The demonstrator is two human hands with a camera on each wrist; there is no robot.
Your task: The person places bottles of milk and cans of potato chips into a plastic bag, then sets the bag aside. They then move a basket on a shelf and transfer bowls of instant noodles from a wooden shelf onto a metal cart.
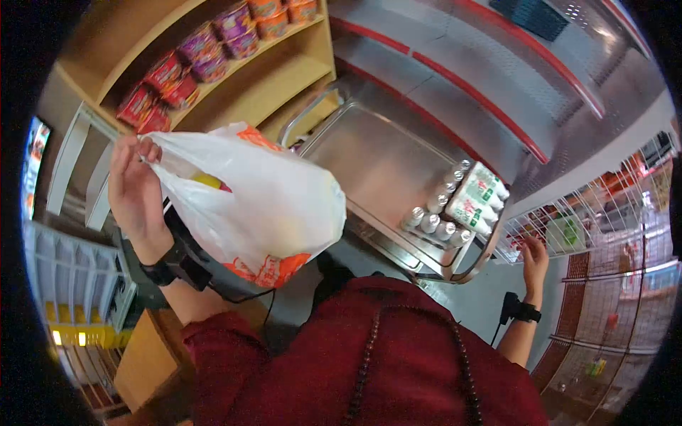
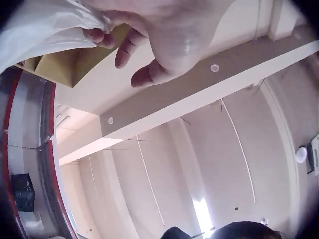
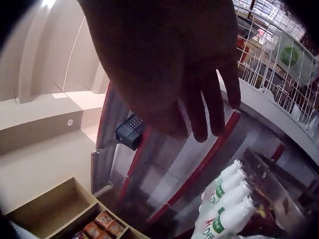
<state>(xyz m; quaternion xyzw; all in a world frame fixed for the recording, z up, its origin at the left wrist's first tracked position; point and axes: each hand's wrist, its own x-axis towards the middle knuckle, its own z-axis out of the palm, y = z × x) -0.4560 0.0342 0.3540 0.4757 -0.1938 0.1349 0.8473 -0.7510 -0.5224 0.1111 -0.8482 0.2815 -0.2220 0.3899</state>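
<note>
- The person's maroon top (image 1: 419, 341) is nearest, with a string of dark beads (image 1: 369, 341) hanging over it.
- Left hand (image 1: 135, 188): some fingers are curled around the gathered handle of a white plastic bag; the others stand loosely out.
- The plastic bag (image 1: 284, 202) has orange print and hangs from that hand, overlapping the near left part of the cart in the head view. Something yellow (image 1: 207, 180) shows through its opening.
- Right hand (image 1: 534, 266): fingers relaxed and apart, with nothing in them; it is beyond the cart's right end, near a wire rack (image 1: 604, 206).
- The metal cart (image 1: 376, 149) carries silver-topped bottles (image 1: 430, 223) by its near right corner. Just beside them, along the right edge, is a pack of white bottles (image 1: 474, 200) with green-marked labels.
- Behind the cart's left end, a wooden shelf (image 1: 280, 78) holds red, purple and orange tubs (image 1: 200, 46).
- Red-edged metal shelves (image 1: 476, 117) rise behind the cart; a dark basket (image 1: 529, 18) sits high on one.
</note>
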